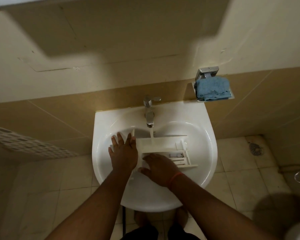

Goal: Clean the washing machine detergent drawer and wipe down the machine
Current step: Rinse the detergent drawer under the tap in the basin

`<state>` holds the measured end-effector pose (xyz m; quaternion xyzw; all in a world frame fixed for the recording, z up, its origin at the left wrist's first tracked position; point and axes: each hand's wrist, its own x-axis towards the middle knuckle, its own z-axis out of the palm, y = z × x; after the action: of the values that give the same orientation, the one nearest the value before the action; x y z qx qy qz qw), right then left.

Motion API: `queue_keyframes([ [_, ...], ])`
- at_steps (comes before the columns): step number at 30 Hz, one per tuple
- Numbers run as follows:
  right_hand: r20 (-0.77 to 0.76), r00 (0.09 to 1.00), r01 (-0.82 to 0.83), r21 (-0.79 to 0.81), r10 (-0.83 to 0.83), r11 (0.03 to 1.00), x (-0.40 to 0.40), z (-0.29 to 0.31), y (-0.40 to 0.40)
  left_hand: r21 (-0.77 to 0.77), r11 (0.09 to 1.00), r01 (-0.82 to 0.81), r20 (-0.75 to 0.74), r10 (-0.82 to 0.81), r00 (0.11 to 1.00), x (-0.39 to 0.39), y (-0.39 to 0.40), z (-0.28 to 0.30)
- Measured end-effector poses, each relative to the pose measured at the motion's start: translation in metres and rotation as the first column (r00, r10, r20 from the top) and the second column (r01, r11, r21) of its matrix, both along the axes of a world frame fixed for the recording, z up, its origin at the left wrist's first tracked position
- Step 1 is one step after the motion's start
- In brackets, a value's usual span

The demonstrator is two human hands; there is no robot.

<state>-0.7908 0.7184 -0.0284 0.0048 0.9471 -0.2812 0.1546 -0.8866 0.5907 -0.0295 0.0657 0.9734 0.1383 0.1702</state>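
1. Nearest the camera, two bare forearms reach forward and down from the bottom of the view over the front rim of a white sink (208, 154).
2. The left hand (123, 153) lies at the left end of the detergent drawer (164, 149), fingers straight and spread, the palm facing down. Its fingertips point toward the back wall of the basin. It presses flat against the drawer's end and curls around nothing.
3. The right hand (157, 168) rests on the near side of the drawer, fingers extended and lying across the front compartment. The thumb sits along the drawer's lower edge. Whether the fingertips hook over an inner wall cannot be told from here.
4. An orange band (174, 179) circles the right wrist.
5. The detergent drawer is white plastic, lying lengthwise inside the basin, its compartments facing up. Its right end shows small slats and dividers.
6. A chrome tap (149, 112) stands at the back of the sink, and a stream of water (152, 135) falls from it into the drawer's rear compartment.
7. A folded blue cloth (212, 89) sits on a metal wall holder (207, 72) to the right of the tap, well apart from both hands.
8. A round floor drain (255, 148) shows in the tiles to the right of the sink.
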Motion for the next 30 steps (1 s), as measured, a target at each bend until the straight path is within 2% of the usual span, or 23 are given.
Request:
queue_keyframes([
  [4, 0.113, 0.993, -0.007, 0.238, -0.021, 0.971, 0.006, -0.009, 0.047, -0.047, 0.999, 0.011, -0.001, -0.012, 1.000, 0.001, 0.002, 0.001],
  [6, 0.134, 0.991, -0.014, 0.296, -0.027, 0.955, 0.002, -0.010, 0.043, -0.046, 0.999, 0.009, 0.003, -0.009, 1.000, 0.002, 0.004, 0.000],
  [8, 0.107, 0.994, -0.028, 0.263, 0.000, 0.964, -0.003, -0.007, 0.025, -0.041, 0.999, 0.013, 0.006, -0.013, 1.000, 0.003, 0.004, -0.001],
  [11, 0.077, 0.994, -0.086, 0.096, 0.078, 0.992, -0.004, -0.003, 0.015, -0.050, 0.998, 0.025, 0.020, -0.024, 1.000, 0.001, 0.004, 0.001],
  [13, 0.098, 0.992, -0.094, 0.108, 0.083, 0.990, -0.003, -0.004, 0.031, -0.057, 0.998, 0.036, 0.048, -0.033, 0.998, 0.000, 0.004, 0.001],
  [16, 0.083, 0.992, 0.089, 0.112, -0.098, 0.990, 0.007, -0.007, 0.064, 0.033, 0.999, -0.023, 0.179, 0.017, 0.984, -0.002, 0.006, 0.003],
  [18, -0.064, 0.975, 0.219, 0.133, -0.212, 0.967, 0.017, -0.011, 0.078, 0.124, 0.987, -0.105, 0.240, 0.073, 0.968, -0.004, 0.008, 0.005],
  [20, -0.155, 0.937, 0.335, 0.154, -0.312, 0.930, 0.027, -0.015, 0.084, 0.179, 0.973, -0.145, 0.264, 0.094, 0.960, -0.003, 0.009, 0.008],
  [24, -0.223, 0.875, 0.463, 0.119, -0.431, 0.878, 0.042, -0.021, 0.083, 0.297, 0.928, -0.227, 0.275, 0.144, 0.951, 0.005, 0.001, 0.011],
  [27, -0.285, 0.783, 0.569, -0.030, -0.553, 0.821, 0.048, -0.019, 0.076, 0.336, 0.912, -0.235, 0.233, 0.161, 0.959, 0.010, -0.008, 0.013],
  [30, -0.126, 0.620, 0.715, -0.315, -0.775, 0.624, 0.048, -0.014, 0.068, 0.379, 0.896, -0.231, 0.180, 0.173, 0.968, 0.015, -0.013, 0.016],
])
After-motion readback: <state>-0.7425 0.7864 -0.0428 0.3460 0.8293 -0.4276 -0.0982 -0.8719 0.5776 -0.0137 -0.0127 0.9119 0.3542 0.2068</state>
